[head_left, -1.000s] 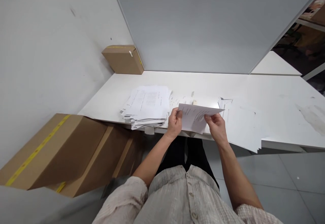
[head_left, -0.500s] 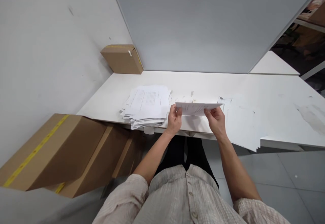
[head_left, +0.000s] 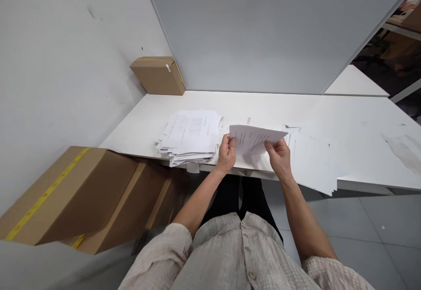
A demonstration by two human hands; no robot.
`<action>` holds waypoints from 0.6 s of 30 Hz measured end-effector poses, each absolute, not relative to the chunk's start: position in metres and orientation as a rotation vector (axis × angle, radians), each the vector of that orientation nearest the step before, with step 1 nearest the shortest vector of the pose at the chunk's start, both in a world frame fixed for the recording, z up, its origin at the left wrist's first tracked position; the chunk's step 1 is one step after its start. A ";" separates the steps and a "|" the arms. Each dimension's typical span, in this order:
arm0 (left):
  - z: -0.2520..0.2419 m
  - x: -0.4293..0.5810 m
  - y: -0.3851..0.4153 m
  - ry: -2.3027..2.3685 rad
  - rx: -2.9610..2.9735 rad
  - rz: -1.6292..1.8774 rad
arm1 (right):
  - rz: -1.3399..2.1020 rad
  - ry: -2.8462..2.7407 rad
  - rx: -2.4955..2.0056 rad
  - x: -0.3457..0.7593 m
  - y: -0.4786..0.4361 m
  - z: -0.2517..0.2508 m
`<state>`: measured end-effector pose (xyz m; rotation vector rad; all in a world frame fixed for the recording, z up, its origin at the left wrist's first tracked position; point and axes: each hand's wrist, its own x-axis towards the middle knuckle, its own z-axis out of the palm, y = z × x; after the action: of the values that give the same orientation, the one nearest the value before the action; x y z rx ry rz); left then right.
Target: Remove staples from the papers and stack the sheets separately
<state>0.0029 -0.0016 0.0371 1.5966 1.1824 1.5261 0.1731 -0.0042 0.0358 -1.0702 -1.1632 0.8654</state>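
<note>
A printed sheet of paper is held above the front part of the white table, between my two hands. My left hand pinches its left side, thumb on the near face. At its right side my right hand grips it the same way. The sheet tilts, with lines of print facing me; whether it is one sheet or several together I cannot tell. Left of my left hand lies an uneven stack of printed papers. More papers lie spread to the right of my right hand, their corners jutting past the table edge.
The white table meets a grey panel at the back. A small cardboard box stands in the back left corner. Larger cardboard boxes with yellow tape sit below the table on the left. Dark marks dot the tabletop.
The sheet has tipped up, its far edge rising so that more of its printed face shows. My hands have barely shifted, and the paper piles are unmoved.
</note>
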 end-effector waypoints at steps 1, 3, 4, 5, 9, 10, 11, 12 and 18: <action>0.037 0.003 -0.001 1.192 1.596 1.526 | 0.863 -1.171 -1.080 0.173 -0.004 0.036; 0.036 0.003 -0.001 1.202 1.591 1.526 | 0.866 -1.185 -1.079 0.172 -0.003 0.036; 0.036 0.002 0.000 1.199 1.587 1.523 | 0.866 -1.186 -1.074 0.172 -0.003 0.036; 0.035 0.002 0.000 1.193 1.581 1.520 | 0.866 -1.183 -1.067 0.172 -0.003 0.035; 0.030 -0.001 0.001 1.159 1.572 1.495 | 0.893 -1.156 -1.055 0.174 -0.002 0.033; 0.029 -0.001 0.001 1.155 1.576 1.487 | 0.909 -1.150 -1.056 0.174 -0.002 0.033; 0.029 -0.002 0.001 1.152 1.580 1.480 | 0.924 -1.147 -1.058 0.174 -0.002 0.032; 0.029 -0.002 0.001 1.150 1.585 1.474 | 0.939 -1.148 -1.060 0.174 -0.002 0.032; 0.040 -0.009 0.005 1.103 1.481 1.483 | 0.955 -1.009 -1.070 0.178 -0.001 0.035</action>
<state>-0.0087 0.0054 0.0399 1.4805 1.1025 1.4828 0.1781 -0.0010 0.0349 -1.0703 -1.0087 0.9548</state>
